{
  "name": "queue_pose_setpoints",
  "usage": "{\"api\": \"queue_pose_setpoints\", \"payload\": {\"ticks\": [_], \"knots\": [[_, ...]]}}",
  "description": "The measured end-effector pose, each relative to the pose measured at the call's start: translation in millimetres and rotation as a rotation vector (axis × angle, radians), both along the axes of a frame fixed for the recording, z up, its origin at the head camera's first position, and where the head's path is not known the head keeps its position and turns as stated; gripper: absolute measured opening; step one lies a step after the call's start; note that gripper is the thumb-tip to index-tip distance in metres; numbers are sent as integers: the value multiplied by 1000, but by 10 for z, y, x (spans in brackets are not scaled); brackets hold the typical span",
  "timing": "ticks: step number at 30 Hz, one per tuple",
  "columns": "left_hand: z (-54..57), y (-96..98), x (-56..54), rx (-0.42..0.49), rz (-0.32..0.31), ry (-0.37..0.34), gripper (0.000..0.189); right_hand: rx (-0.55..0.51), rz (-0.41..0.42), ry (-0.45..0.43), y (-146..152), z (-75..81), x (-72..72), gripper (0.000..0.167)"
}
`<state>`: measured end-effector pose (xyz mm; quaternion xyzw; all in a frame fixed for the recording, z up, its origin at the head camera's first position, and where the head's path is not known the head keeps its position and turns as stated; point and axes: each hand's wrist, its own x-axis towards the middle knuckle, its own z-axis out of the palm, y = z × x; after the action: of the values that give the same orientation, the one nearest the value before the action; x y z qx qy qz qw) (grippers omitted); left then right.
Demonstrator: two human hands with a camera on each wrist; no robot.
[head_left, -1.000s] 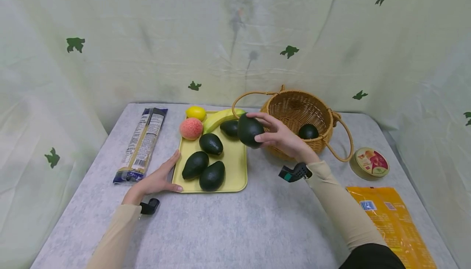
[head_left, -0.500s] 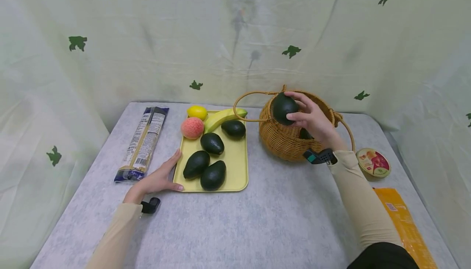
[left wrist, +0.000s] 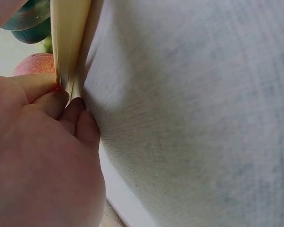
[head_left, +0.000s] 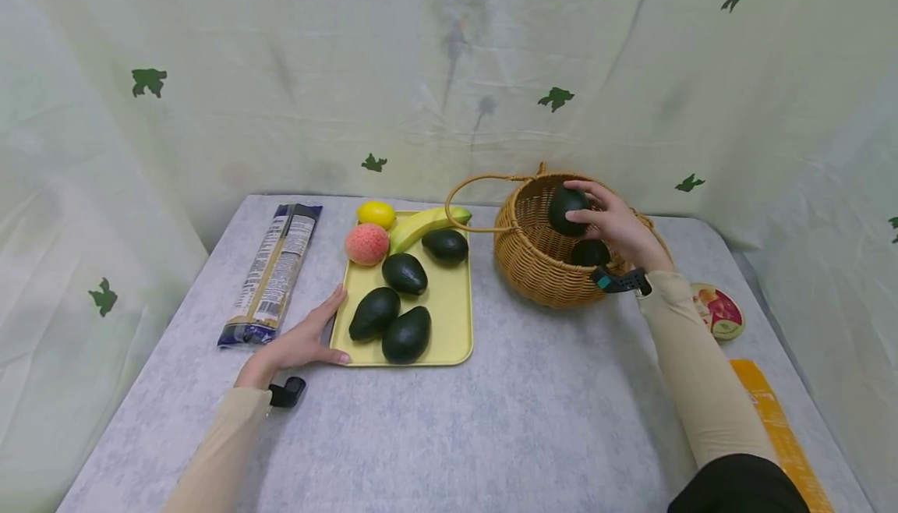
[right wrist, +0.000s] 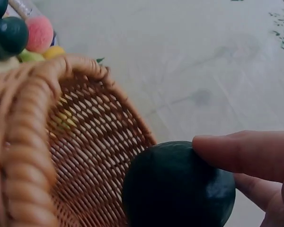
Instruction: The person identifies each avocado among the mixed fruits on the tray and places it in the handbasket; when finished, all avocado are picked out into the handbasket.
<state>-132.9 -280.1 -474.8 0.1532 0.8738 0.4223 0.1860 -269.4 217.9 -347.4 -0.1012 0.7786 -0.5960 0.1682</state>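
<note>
My right hand (head_left: 617, 224) holds an avocado (head_left: 567, 210) over the wicker basket (head_left: 533, 267), pinched between thumb and fingers. Close up in the right wrist view, the same avocado (right wrist: 177, 184) hangs beside the basket's woven inner wall (right wrist: 94, 156). Another avocado (head_left: 590, 252) lies inside the basket, near its front rim. With fingers spread, my left hand (head_left: 302, 341) touches the near left corner of the yellow tray (head_left: 449, 326). Several avocados (head_left: 404, 274) lie on that tray with a banana (head_left: 424, 226), a pinkish-red round fruit (head_left: 367, 244) and a lemon (head_left: 376, 214) at its far end.
A long printed packet (head_left: 270, 275) lies left of the tray. Right of the basket is a round tin (head_left: 719, 312) with fruit on its lid, partly behind my right arm. An orange bag (head_left: 782, 435) lies at the near right. A patterned curtain (head_left: 316, 84) stands behind the table.
My right hand has carried the avocado rightwards from above the tray's right edge to over the basket opening, then lower. The left hand stays at the tray corner.
</note>
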Motion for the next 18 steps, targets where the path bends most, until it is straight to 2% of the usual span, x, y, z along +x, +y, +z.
{"api": "queue_pose_setpoints", "payload": {"ticks": [7, 12, 18], "knots": [[-15, 4, -1, 0, 0, -1, 114, 186, 1, 22, 48, 9, -66, 56], [-4, 8, 1, 3, 4, -1, 115, 240, -4, 28, 59, -4, -93, 53], [11, 6, 2, 4, 7, -6, 115, 275, 11, 49, 54, 18, -52, 49]]}}
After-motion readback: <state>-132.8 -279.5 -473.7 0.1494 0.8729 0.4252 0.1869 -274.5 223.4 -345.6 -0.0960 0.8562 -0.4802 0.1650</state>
